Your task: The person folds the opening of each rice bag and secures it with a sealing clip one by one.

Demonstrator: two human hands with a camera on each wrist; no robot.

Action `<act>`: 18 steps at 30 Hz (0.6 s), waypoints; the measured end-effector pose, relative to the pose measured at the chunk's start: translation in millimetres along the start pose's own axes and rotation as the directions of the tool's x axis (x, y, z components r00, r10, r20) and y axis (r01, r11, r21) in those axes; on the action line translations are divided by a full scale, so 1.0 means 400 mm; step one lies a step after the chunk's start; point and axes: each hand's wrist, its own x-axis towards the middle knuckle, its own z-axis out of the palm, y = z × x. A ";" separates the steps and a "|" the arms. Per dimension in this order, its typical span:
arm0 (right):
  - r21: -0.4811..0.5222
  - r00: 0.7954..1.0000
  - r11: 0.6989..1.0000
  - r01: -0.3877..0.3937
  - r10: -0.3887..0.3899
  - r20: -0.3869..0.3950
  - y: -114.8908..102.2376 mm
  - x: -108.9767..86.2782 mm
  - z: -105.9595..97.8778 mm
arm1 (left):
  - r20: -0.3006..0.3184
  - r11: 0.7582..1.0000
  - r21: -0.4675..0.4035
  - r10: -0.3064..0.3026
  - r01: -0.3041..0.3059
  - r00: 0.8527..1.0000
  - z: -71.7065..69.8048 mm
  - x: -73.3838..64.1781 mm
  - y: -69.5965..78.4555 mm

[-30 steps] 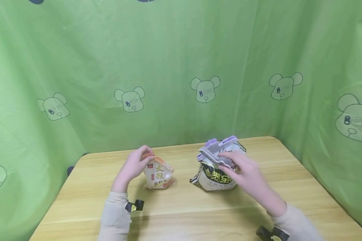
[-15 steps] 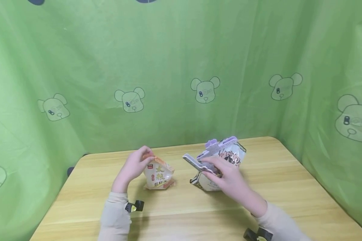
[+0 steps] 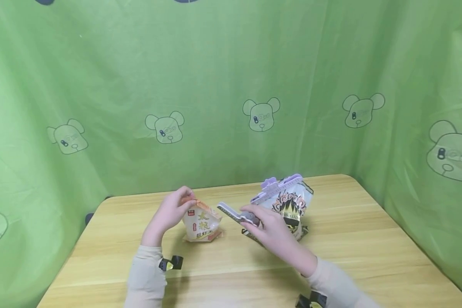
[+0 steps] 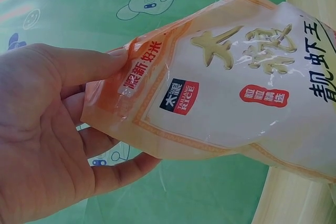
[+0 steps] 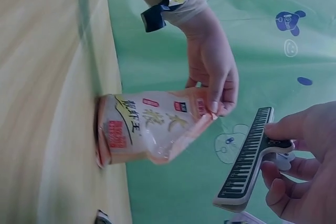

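My left hand pinches the orange top corner of a small rice bag, thumb in front and fingers behind. In the left wrist view the bag's orange edge lies flat under the thumb. The bag stands upright on the table. My right hand holds a bag clip with a piano-key pattern, thumb on one handle and fingers under the other. The clip's long bar points toward the rice bag, a short gap away in the right wrist view. Behind the right hand stands a larger rice bag, partly hidden.
A purple sealing clip spans the folded top of the larger bag. Both bags stand on a light wooden table. A green curtain with bear faces hangs close behind the table and along its sides.
My right hand has moved left with the bag clip, away from the larger rice bag and toward the small one. The left hand keeps its pinch in the same place.
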 end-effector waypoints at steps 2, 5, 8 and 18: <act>0.005 1.000 1.000 -0.015 0.015 0.008 -0.002 0.003 0.012 | 0.000 1.000 0.001 0.011 -0.011 1.000 -0.001 0.000 -0.002; 0.027 0.998 0.999 -0.046 0.045 0.037 -0.005 0.006 0.030 | 0.000 1.000 0.000 0.024 -0.024 1.000 -0.001 0.002 -0.004; 0.034 0.994 0.995 -0.089 0.087 0.068 -0.007 0.007 0.047 | -0.001 0.999 0.003 0.040 -0.040 0.999 0.000 0.003 -0.005; -0.002 0.972 0.977 -0.215 0.214 0.100 -0.009 0.025 0.088 | 0.008 0.999 0.004 0.045 -0.045 0.999 -0.004 0.002 -0.001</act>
